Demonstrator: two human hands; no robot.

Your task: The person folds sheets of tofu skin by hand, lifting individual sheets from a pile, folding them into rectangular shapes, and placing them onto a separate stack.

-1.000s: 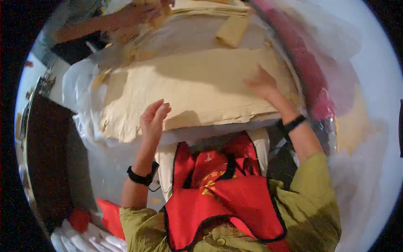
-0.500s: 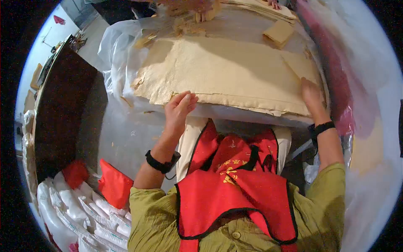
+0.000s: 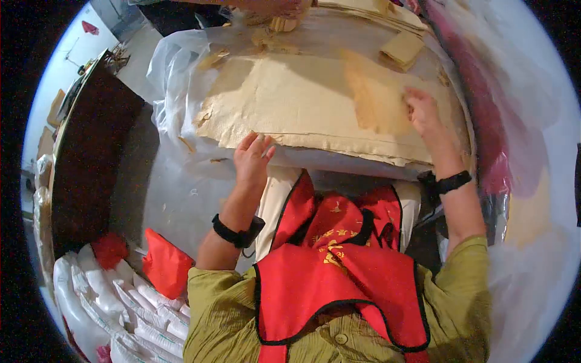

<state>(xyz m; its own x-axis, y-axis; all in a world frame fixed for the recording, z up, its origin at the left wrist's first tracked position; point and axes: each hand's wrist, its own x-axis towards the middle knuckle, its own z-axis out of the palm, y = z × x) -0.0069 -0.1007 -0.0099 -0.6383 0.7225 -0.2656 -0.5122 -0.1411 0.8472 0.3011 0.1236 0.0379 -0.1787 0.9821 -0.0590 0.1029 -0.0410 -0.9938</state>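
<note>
Left hand (image 3: 253, 158), fingers half spread, was at sheet stack's (image 3: 284, 91) near edge, hold unclear. Right hand (image 3: 422, 110) pinched thin sheet (image 3: 376, 100), blurred, over stack's right half. Folded bundle (image 3: 402, 49) lay toward table's (image 3: 339, 33) far right corner.

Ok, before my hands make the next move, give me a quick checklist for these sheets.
1. Right hand on the thin sheet: ok, fingers appear to pinch its edge.
2. Thin sheet lying flat: cannot tell, it is blurred.
3. Left hand by the near edge of the big pale layer: ok.
4. Left hand gripping that edge: cannot tell.
5. That near edge even: not ok, it looks ragged.
6. Folded bundle out of the right hand's way: ok, it sits farther off.
</note>
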